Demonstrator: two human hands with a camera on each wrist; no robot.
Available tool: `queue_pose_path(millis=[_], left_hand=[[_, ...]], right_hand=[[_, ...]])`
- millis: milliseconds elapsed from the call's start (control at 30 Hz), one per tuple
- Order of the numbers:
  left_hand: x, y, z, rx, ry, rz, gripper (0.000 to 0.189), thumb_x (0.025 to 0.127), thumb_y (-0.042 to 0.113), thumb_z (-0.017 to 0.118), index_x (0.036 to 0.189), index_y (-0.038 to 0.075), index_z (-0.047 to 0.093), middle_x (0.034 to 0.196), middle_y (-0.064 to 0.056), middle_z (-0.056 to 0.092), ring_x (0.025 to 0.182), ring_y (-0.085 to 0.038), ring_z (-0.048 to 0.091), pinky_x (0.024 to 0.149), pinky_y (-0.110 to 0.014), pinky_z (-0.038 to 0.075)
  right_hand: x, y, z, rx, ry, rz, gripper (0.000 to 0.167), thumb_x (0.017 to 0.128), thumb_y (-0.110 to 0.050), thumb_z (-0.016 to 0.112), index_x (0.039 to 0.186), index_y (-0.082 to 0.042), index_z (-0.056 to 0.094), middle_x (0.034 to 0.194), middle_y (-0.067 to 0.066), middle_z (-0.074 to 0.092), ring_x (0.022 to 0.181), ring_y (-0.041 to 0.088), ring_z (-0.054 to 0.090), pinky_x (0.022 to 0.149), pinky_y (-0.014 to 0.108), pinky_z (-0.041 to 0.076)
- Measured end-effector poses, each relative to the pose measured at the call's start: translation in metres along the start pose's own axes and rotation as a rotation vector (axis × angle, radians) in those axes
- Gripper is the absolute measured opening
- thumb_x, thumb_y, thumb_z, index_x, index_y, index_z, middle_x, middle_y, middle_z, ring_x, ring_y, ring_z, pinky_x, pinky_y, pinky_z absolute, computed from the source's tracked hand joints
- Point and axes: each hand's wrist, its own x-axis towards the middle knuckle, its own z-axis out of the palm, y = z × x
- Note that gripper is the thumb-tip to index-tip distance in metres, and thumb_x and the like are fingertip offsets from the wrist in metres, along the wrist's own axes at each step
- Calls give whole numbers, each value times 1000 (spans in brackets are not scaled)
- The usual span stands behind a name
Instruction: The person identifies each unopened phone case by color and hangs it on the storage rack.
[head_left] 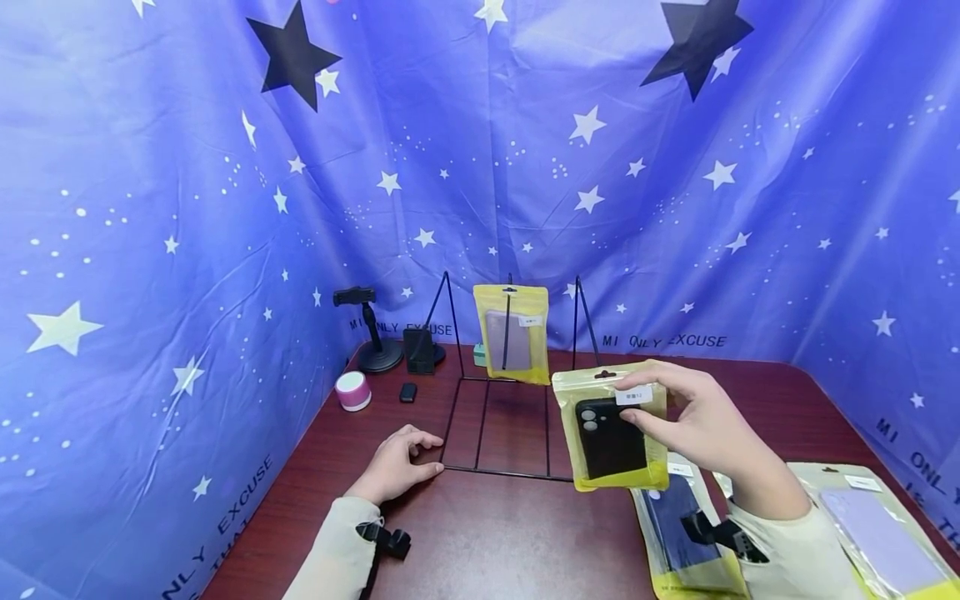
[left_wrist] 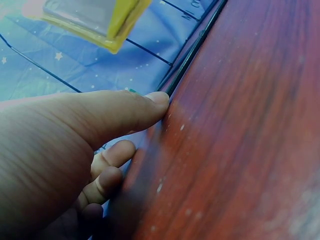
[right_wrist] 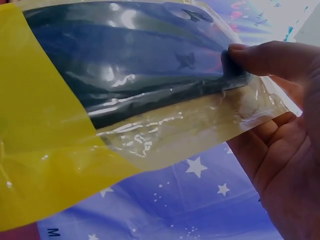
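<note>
My right hand point(head_left: 693, 412) pinches a clear-and-yellow pouch point(head_left: 566, 408) by its upper right edge, thumb in front. Inside that pouch is a black phone case point(head_left: 611, 450) with round camera openings; the right wrist view shows it close up under shiny plastic. A black wire display rack point(head_left: 510, 475) stands on the table. At its front left corner my left hand point(head_left: 397, 467) holds the frame between thumb and forefinger, with the thumb tip point(left_wrist: 159, 100) on the wire. Another yellow pouch point(head_left: 538, 350) with a pale purple case hangs from the rack's middle hook.
More pouches lie at the right: one with a dark blue case point(head_left: 678, 525), partly under my right forearm, and one with a lilac case point(head_left: 881, 537). A black phone stand point(head_left: 378, 354), a pink-and-white round tub point(head_left: 352, 392) and a small black item point(head_left: 408, 392) stand back left.
</note>
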Motion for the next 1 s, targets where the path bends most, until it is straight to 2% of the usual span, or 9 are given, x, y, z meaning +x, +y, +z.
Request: queue_pose_path(millis=[167, 200, 367, 500, 600, 667, 733, 900, 1000], left_hand=[[0, -1, 0, -1, 2, 1, 36, 81, 26, 92, 114, 27, 78, 99, 11, 62, 90, -12, 55, 83, -32, 48], [0, -2, 0, 0, 3, 1, 36, 81, 27, 92, 114, 27, 78, 99, 11, 62, 90, -11, 55, 82, -32, 48], [0, -2, 1, -6, 0, -2, 36, 81, 28, 92, 114, 27, 78, 99, 11, 62, 90, -11, 55, 83, -32, 48], [0, -2, 1, -8, -1, -6, 36, 81, 27, 92, 114, 27, 78, 99, 11, 62, 90, -11, 55, 83, -32, 48], [0, -2, 1, -2, 2, -3, 36, 81, 28, 92, 115, 27, 78, 99, 12, 62, 90, -11, 55, 83, -32, 48], [0, -2, 1, 0, 3, -4, 36, 81, 28, 92, 114, 26, 78, 99, 12, 62, 90, -11, 55, 83, -32, 48], [0, -2, 1, 2, 3, -3, 36, 81, 28, 92, 114, 26, 78, 99, 12, 61, 90, -11, 55, 83, -32, 49], [0, -2, 2, 0, 2, -2, 36, 81, 28, 93, 114, 27, 78, 98, 13, 61, 90, -10, 55, 83, -32, 49], [1, -2, 2, -1, 4, 0, 36, 81, 29, 93, 114, 28, 78, 98, 13, 61, 90, -10, 55, 83, -32, 49]], right_hand=[[1, 7, 6, 60, 24, 35, 51, 77, 12, 86, 118, -17, 76, 118, 0, 74, 86, 5, 63, 54, 23, 43], [2, 9, 8, 72, 28, 43, 50, 78, 12, 86, 117, -17, 76, 118, 0, 74, 94, 7, 63, 55, 24, 44], [3, 14, 16, 84, 63, 58, 49, 78, 12, 86, 116, -15, 76, 119, 1, 73, 88, 7, 61, 53, 24, 42], [3, 18, 22, 96, 115, 53, 48, 76, 17, 85, 115, -10, 76, 119, 7, 73, 93, 9, 62, 52, 25, 41], [4, 22, 25, 106, 149, 69, 47, 76, 17, 84, 114, -9, 77, 118, 8, 73, 79, 8, 60, 50, 25, 40], [4, 25, 28, 103, 170, 87, 45, 77, 17, 83, 114, -8, 77, 117, 7, 73, 65, 9, 52, 48, 25, 38], [4, 30, 31, 87, 188, 112, 44, 77, 16, 83, 113, -9, 78, 116, 5, 73, 58, 10, 46, 47, 26, 38], [8, 38, 37, 62, 224, 151, 45, 77, 19, 80, 113, -8, 77, 115, 6, 72, 55, 12, 44, 48, 26, 38], [14, 34, 37, 70, 237, 160, 44, 79, 20, 78, 114, -6, 76, 116, 9, 72, 53, 12, 43, 47, 26, 37]])
